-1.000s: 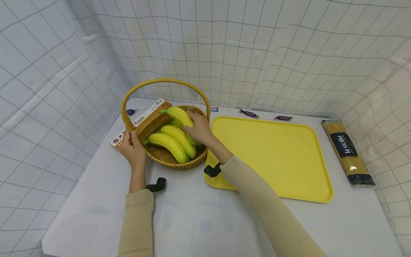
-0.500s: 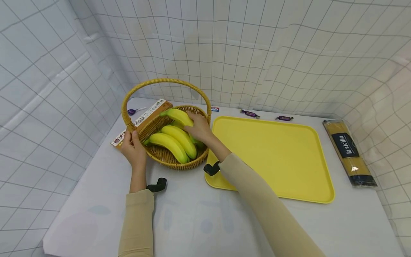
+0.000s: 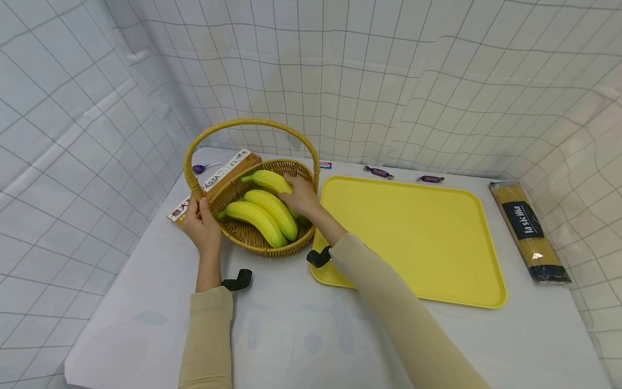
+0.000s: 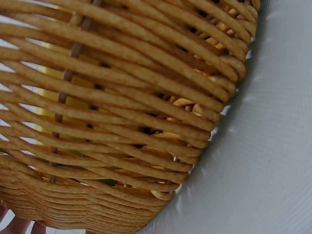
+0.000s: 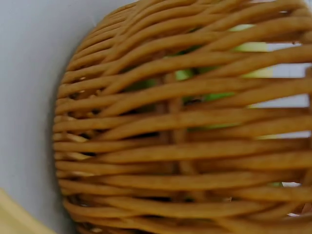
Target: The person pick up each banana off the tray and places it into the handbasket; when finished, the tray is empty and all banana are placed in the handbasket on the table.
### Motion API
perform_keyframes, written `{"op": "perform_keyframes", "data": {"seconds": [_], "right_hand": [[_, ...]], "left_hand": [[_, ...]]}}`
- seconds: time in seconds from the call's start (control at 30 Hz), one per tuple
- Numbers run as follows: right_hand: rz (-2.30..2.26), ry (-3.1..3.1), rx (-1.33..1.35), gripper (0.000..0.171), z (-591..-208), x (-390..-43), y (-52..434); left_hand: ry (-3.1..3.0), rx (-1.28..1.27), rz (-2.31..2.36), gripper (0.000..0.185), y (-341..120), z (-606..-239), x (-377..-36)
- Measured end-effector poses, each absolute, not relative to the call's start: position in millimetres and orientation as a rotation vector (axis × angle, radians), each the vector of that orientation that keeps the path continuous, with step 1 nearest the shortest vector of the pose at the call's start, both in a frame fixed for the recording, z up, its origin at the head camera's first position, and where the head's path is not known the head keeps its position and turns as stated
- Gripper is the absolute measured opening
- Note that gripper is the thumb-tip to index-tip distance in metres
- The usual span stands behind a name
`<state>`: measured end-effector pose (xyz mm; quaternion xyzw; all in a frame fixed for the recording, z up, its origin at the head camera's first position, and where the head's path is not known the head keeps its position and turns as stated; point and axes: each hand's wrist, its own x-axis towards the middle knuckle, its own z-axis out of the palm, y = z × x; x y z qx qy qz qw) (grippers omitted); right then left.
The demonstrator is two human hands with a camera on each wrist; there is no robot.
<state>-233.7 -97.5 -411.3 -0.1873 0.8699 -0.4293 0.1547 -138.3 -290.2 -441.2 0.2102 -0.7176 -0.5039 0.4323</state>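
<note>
The left hand [image 3: 200, 226] is being kept against the near-left side of the wicker basket [image 3: 252, 237], at the foot of its arched handle [image 3: 250, 123]; the fingers are being curled round the rim there, with the thumb lying up along the weave. The right hand [image 3: 302, 196] is being held inside the basket from the right, and its fingers are being closed over the stem end of the bunch of bananas [image 3: 264, 208], with the uppermost banana lying under the fingertips. The bananas are being carried inside the basket, their tips pointing to the left. In the left wrist view only the woven wall of the basket [image 4: 122, 122] is being shown against the pale surface, and yellow is being glimpsed through the gaps; in the right wrist view the same weave [image 5: 185, 146] is being shown, blurred, with green and yellow behind it.

The basket is being supported on a white table [image 3: 301, 335], just beside the left edge of a yellow tray [image 3: 418, 237]. A pasta box [image 3: 214, 181] is being partly hidden behind the basket on its left, and a purple sweet [image 3: 199, 168] is lying beyond it. Two more wrapped sweets [image 3: 378, 172] are being seen past the far edge of the tray, and a long packet of spaghetti [image 3: 527, 229] is lying well to the right. The table is being enclosed on three sides by white cloth with a dark grid pattern [image 3: 340, 70].
</note>
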Motion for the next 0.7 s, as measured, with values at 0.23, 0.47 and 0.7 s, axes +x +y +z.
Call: {"op": "perform_keyframes", "data": {"seconds": [0.23, 0.47, 0.7], "right_hand": [[-1.192, 2.532, -0.492, 0.058, -417.0, -232.7, -97.8], [-1.218, 2.564, -0.493, 0.055, -417.7, -230.8, -98.3], [-1.199, 2.585, -0.52, 0.055, -419.2, -228.3, -99.8]], "left_hand": [[-1.806, 0.515, -1.247, 0.03, -295.1, -449.1, -140.5], [-1.811, 0.503, -1.252, 0.03, -296.3, -450.4, -141.5], [-1.788, 0.51, -1.258, 0.029, -295.0, -448.0, -140.1]]}}
